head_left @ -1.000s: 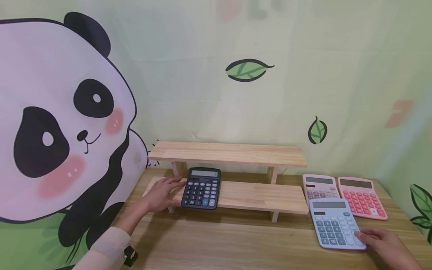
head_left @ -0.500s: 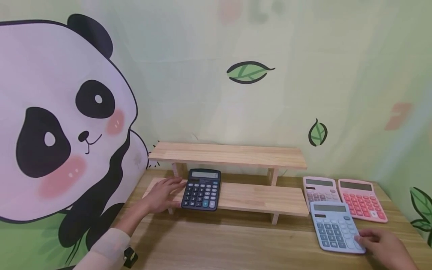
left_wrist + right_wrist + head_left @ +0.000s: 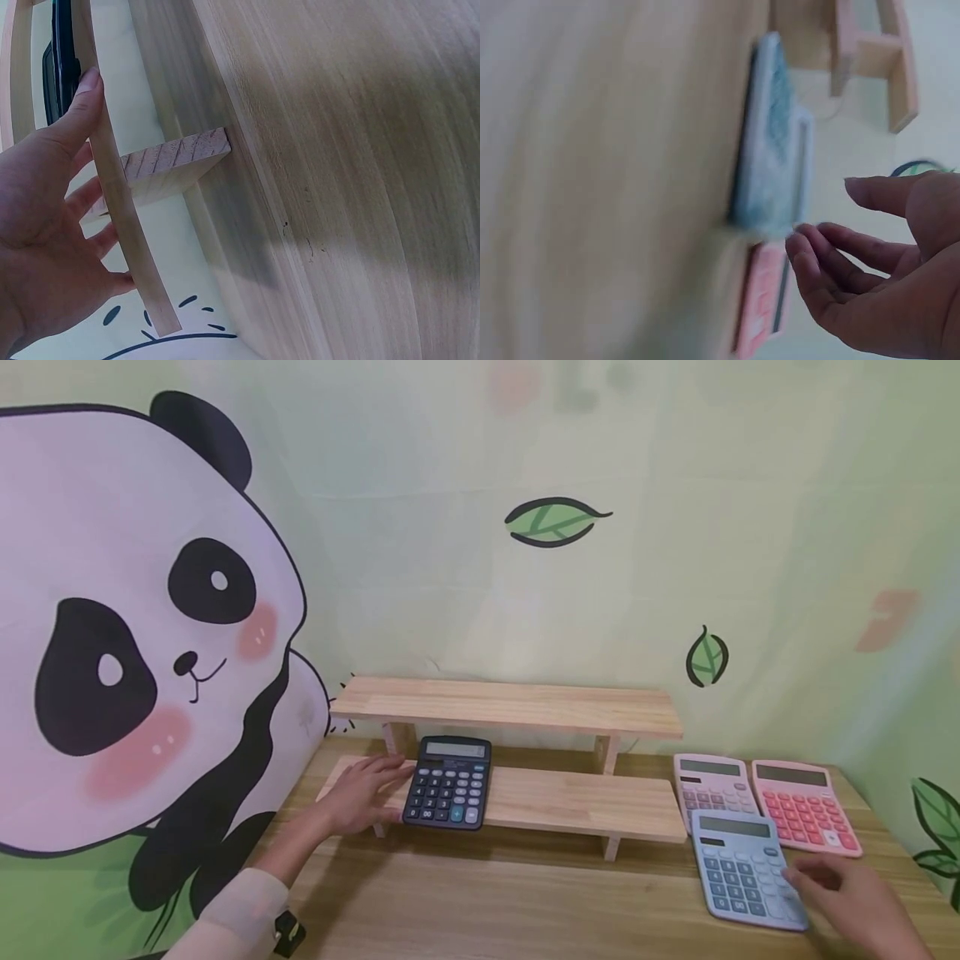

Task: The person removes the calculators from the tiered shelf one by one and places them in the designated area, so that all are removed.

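Note:
A dark calculator (image 3: 447, 782) lies on the lower step of the wooden shelf, its near edge slightly over the front. My left hand (image 3: 365, 795) rests beside it, fingers on the step. The left wrist view shows its thumb (image 3: 81, 105) at the calculator's edge. On the table at right, a light blue calculator (image 3: 742, 868) lies in front of two others. My right hand (image 3: 855, 897) is at its right side; in the right wrist view the thumb and fingers are spread apart with nothing between them.
A pale pink calculator (image 3: 712, 781) and a bright pink calculator (image 3: 806, 806) lie behind the blue one, the pale one partly covered. The two-step wooden shelf (image 3: 577, 797) stands against a cloth backdrop (image 3: 420, 568) with a printed panda.
My right hand has loosened from the blue calculator's right edge and its fingers have parted. The blue calculator has shifted slightly toward me. My left hand and the dark calculator have stayed put.

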{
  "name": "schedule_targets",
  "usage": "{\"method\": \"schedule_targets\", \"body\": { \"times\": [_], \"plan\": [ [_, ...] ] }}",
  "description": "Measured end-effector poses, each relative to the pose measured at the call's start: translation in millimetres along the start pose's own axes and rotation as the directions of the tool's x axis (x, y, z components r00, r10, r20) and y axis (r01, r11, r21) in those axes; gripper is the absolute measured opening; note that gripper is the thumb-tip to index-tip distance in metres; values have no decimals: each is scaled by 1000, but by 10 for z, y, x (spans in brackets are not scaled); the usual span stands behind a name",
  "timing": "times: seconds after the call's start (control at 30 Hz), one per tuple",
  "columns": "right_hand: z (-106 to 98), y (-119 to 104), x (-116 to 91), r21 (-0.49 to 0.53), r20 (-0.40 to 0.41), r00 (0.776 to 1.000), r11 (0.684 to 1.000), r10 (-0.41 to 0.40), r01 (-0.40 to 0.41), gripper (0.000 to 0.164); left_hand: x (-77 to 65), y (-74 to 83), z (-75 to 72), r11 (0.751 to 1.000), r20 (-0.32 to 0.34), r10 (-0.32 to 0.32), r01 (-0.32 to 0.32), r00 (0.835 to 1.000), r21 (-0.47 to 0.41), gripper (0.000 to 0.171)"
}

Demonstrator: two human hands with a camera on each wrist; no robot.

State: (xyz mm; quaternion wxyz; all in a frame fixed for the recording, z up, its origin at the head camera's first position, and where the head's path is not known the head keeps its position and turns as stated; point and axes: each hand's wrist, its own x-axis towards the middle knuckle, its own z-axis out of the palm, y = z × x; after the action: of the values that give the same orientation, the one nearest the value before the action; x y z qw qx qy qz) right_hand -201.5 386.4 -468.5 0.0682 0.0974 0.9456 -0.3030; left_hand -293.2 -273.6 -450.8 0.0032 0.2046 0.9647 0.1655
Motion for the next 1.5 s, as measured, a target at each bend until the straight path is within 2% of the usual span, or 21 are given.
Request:
{"method": "schedule_targets", "body": {
  "times": [0.17, 0.3, 0.43, 0.57, 0.6, 0.63, 0.7, 0.77, 0.8, 0.83, 0.9, 1.0, 1.1, 1.2, 1.5],
  "plan": [
    [-35, -417, -130, -41, -84, 986, 989, -145, 142, 58, -16, 21, 0, 1000, 6, -6, 6, 1000, -5, 76],
    [77, -786, -228, 10, -127, 954, 961, -273, 276, 50, -32, 21, -2, 1000, -5, 9, -9, 1000, -9, 75],
    [294, -1160, -289, 136, -142, 932, 927, -332, 351, 43, -26, 3, 4, 1000, -13, 21, -21, 1000, -9, 75],
    [545, -1512, -334, 294, -101, 925, 877, -367, 380, 40, -17, 1, 3, 1000, 5, 0, 0, 1000, -4, 74],
    [615, -1592, -343, 356, -71, 925, 857, -374, 374, 40, -17, 0, 6, 1000, 9, -4, 4, 1000, -3, 73],
    [692, -1662, -348, 425, -48, 916, 822, -398, 380, 38, -21, 6, 0, 1000, 14, -10, 10, 1000, -1, 73],
    [846, -1792, -356, 558, 16, 893, 745, -449, 365, 37, -26, 12, -2, 1000, 17, -15, 15, 1000, 2, 73],
    [1001, -1919, -356, 663, 85, 870, 679, -486, 315, 35, -30, 16, -6, 1000, 19, -13, 13, 1000, 4, 73],
    [1080, -1970, -353, 712, 112, 850, 638, -515, 293, 36, -28, 17, -7, 1000, 20, -11, 11, 1000, 8, 73],
    [1153, -2028, -355, 746, 138, 836, 611, -531, 265, 37, -26, 19, -11, 1000, 21, -10, 10, 1000, 9, 73],
    [1293, -2154, -360, 794, 178, 830, 575, -529, 196, 38, -16, 16, -9, 1000, 21, -10, 10, 1000, 10, 73],
    [1478, -2322, -361, 848, 211, 838, 521, -503, 99, 40, -5, 21, -5, 1000, 20, -14, 14, 1000, 5, 74],
    [1641, -2464, -337, 875, 227, 855, 483, -466, 31, 40, 0, 17, -8, 1000, 17, -6, 6, 1000, 6, 74],
    [1775, -2571, -313, 886, 239, 864, 464, -444, -6, 40, -6, 12, 2, 1000, 19, 2, -2, 1000, 6, 75],
    [2053, -2836, -291, 895, 290, 868, 435, -404, -96, 41, 7, 5, 0, 1000, 20, -6, 5, 1000, 8, 74]
  ]
}}
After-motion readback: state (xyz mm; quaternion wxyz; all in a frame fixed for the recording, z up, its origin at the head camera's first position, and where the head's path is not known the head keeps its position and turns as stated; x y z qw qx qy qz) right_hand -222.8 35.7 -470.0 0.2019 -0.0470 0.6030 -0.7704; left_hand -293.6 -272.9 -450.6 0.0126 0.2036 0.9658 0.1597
